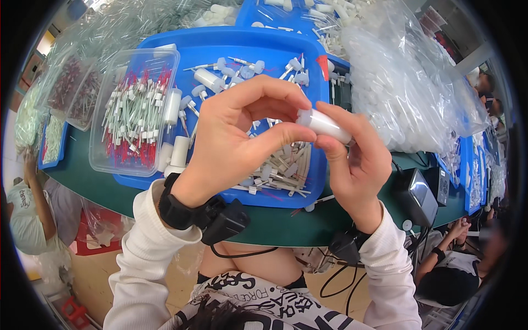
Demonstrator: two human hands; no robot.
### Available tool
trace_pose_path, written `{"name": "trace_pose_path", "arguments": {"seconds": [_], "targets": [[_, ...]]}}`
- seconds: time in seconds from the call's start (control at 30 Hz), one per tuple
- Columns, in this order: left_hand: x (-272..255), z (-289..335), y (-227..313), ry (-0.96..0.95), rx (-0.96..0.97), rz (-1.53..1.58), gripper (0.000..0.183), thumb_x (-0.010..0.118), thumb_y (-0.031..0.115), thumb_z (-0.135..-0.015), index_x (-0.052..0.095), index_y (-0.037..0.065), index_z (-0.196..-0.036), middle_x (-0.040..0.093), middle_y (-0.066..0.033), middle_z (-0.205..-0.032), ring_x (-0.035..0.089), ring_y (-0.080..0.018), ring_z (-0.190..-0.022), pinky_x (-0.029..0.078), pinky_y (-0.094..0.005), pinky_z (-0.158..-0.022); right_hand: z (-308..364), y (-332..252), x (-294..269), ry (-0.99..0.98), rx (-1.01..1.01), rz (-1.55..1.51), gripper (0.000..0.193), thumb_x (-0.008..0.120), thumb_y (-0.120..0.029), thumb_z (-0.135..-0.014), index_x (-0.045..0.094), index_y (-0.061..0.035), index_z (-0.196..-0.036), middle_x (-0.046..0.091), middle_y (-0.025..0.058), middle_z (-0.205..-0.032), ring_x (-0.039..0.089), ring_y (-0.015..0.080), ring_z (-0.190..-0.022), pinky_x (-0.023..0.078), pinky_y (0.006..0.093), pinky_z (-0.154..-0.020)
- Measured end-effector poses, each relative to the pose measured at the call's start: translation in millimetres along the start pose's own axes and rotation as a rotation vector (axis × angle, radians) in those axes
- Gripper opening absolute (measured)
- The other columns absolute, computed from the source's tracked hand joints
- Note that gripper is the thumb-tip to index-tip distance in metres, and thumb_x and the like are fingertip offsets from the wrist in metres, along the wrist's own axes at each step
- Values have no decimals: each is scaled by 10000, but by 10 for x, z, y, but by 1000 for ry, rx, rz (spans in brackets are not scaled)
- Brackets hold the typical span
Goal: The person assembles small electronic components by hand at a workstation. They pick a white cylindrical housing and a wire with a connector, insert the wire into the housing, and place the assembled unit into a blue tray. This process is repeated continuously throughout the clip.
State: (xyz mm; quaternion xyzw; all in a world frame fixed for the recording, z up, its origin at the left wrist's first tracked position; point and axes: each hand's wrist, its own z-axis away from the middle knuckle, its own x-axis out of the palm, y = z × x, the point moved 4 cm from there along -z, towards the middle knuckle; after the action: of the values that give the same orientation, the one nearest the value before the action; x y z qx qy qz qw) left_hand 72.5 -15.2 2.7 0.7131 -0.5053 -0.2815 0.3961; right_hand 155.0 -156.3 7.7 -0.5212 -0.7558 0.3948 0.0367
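Above the blue tray (220, 37), both my hands meet on a short white plastic cylinder (329, 126), tilted with its pale cap-like end toward the left. My right hand (358, 170) grips the body between thumb and fingers. At the pale end, the thumb and index finger of my left hand (236, 132) pinch close around it. Inside the tray lie loose parts with translucent round caps and thin stems, plus more white cylinders (179, 149). A clear plastic box (99, 154) at the tray's left holds many thin white stems with red wires.
A large clear bag of white parts (393, 93) stands at the right. Beside the green table's (275, 228) right edge sit a dark glossy device (418, 195) and cables. Bags of clear tubes (132, 33) are piled at the far left. Other people work at both sides.
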Motion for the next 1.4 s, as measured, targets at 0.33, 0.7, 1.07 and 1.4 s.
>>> {"name": "trace_pose_path", "arguments": {"seconds": [0.33, 0.7, 1.07, 1.4], "targets": [[13, 26, 77, 3, 231, -204, 311, 663, -143, -694, 632, -46, -988, 622, -191, -998, 617, -251, -952, 533, -304, -770, -65, -45, -22, 25, -100, -8, 298, 709, 17, -701, 649, 5, -992, 660, 114, -873, 630, 208, -731, 496, 266, -644], [45, 11, 28, 81, 44, 100, 260, 594, -157, -750, 582, -64, -992, 556, -193, -1117, 609, -233, -958, 530, -313, -824, -102, 31, -62, 20, -108, -97, 307, 686, 20, -732, 623, 33, -1032, 646, 127, -952, 628, 195, -804, 486, 262, -705], [31, 36, 43, 72, 101, -118, 238, 627, -164, -712, 637, -58, -925, 613, -168, -951, 617, -206, -876, 537, -293, -753, -65, 70, -74, 6, -151, -100, 294, 702, 29, -718, 627, 23, -1001, 659, 110, -914, 644, 201, -794, 496, 268, -705], [78, -8, 50, 146, -72, 211, 507, 624, -130, -740, 480, -56, -1220, 613, -167, -1013, 602, -198, -894, 523, -277, -796, -77, 38, 43, -187, 59, 48, 255, 531, -60, -867, 552, 5, -1113, 601, 95, -853, 572, 176, -705, 461, 291, -639]]}}
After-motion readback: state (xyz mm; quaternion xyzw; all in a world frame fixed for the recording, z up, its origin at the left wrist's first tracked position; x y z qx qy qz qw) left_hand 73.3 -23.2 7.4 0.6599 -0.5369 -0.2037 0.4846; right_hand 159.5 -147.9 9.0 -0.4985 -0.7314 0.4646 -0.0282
